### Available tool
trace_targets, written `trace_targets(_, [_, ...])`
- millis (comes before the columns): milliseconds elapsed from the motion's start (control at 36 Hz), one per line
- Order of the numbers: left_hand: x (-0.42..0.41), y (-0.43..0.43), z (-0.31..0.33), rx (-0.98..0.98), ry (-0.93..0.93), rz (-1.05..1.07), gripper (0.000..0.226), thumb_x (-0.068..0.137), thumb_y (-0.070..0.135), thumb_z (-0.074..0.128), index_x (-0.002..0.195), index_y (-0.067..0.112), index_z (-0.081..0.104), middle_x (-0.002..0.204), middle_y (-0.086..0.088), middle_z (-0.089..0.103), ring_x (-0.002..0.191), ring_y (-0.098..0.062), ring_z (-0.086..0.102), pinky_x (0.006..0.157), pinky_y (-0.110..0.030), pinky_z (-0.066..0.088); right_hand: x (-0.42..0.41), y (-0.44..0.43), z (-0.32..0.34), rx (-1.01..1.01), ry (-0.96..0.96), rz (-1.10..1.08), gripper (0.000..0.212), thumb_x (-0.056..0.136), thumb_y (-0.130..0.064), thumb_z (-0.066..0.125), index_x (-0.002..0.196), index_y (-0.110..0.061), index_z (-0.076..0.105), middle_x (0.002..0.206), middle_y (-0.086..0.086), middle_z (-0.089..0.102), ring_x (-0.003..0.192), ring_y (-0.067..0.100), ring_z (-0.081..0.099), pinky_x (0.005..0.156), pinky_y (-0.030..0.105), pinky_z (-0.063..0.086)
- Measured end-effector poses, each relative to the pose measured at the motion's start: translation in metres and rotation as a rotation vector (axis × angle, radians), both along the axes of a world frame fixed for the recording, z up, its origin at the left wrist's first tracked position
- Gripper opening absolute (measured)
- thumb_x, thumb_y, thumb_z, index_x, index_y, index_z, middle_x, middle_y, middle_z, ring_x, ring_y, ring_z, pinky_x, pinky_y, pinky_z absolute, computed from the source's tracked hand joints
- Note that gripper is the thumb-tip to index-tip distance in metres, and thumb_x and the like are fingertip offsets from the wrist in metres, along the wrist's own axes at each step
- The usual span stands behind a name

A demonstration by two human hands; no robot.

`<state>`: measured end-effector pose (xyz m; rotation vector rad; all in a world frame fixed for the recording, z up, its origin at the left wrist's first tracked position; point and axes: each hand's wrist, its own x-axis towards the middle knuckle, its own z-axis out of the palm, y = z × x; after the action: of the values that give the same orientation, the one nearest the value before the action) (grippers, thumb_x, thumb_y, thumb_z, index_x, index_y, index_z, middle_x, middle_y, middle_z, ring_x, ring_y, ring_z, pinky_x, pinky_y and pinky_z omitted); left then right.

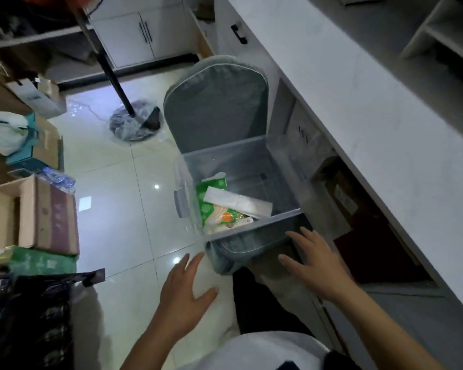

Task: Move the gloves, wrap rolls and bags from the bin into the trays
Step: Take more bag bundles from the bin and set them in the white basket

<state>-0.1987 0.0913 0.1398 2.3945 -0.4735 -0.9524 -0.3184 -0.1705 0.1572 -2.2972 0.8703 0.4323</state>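
A clear plastic bin (254, 228) stands on a grey cushioned chair beside the white counter. Inside it lie a green patterned pack (207, 206), a long white flat pack (238, 202) across it, and a packet with an orange print (229, 217). My left hand (183, 292) hovers open over the floor just below the bin's near left corner. My right hand (314, 263) is spread open just below the bin's near right edge, apart from it. Neither hand holds anything. No trays show in this view.
The white counter (385, 129) runs along the right, with open cabinet space below. A fan stand (135, 124) rests on the tiled floor behind the chair. Cardboard boxes (30, 214), a white bag and a dark mesh rack crowd the left side.
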Motion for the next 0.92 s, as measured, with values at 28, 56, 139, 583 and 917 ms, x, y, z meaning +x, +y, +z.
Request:
trace_targets(28, [0.013, 0.001, 0.002, 0.020, -0.001, 0.007, 0.076, 0.088, 0.048, 0.064, 0.151, 0.040, 0.023, 0.164, 0.005, 0.012, 0.150, -0.015, 0.010, 0.121, -0.036, 0.016, 0.012, -0.008, -0.005, 0.000, 0.022, 0.013, 0.068, 0.090, -0.058, 0.053, 0.151, -0.037, 0.031, 0.164, 0.000, 0.018, 0.152, 0.021, 0.006, 0.120, 0.050, 0.017])
trace_targets(56, [0.026, 0.000, 0.004, 0.032, -0.003, 0.012, 0.075, 0.088, 0.047, 0.065, 0.151, 0.040, 0.025, 0.163, 0.005, 0.015, 0.150, -0.014, 0.012, 0.121, -0.036, 0.017, 0.025, -0.016, -0.012, -0.004, 0.034, 0.023, 0.068, 0.090, -0.058, 0.053, 0.151, -0.037, 0.031, 0.164, 0.000, 0.018, 0.152, 0.022, 0.007, 0.119, 0.050, 0.016])
trace_targets(139, [0.064, -0.007, 0.006, 0.086, 0.002, 0.005, 0.074, 0.087, 0.046, 0.067, 0.149, 0.041, 0.028, 0.162, 0.005, 0.021, 0.150, -0.012, 0.013, 0.120, -0.034, 0.017, 0.061, -0.040, -0.037, -0.024, 0.037, 0.062, 0.067, 0.091, -0.056, 0.053, 0.151, -0.034, 0.032, 0.163, 0.001, 0.020, 0.151, 0.022, 0.011, 0.118, 0.049, 0.015])
trace_targets(583, [0.179, -0.152, -0.097, 0.218, 0.339, -0.158, 0.067, 0.078, 0.040, 0.063, 0.141, 0.023, 0.048, 0.141, 0.002, 0.049, 0.129, -0.018, 0.047, 0.099, -0.021, 0.034, 0.116, -0.074, -0.187, -0.146, 0.262, 0.259, 0.078, 0.086, -0.080, 0.017, 0.153, -0.040, 0.022, 0.165, 0.004, 0.012, 0.151, 0.028, -0.006, 0.113, 0.068, 0.000])
trace_targets(917, [0.283, -0.228, -0.276, 0.345, 0.198, -0.541, 0.067, 0.080, 0.025, 0.070, 0.142, 0.015, 0.047, 0.143, -0.017, 0.049, 0.129, -0.034, 0.048, 0.107, -0.040, 0.039, 0.174, -0.064, -0.248, -0.365, 0.128, 0.112, 0.067, 0.092, -0.063, 0.038, 0.149, -0.028, 0.039, 0.160, 0.009, 0.029, 0.150, 0.033, 0.015, 0.112, 0.069, 0.010])
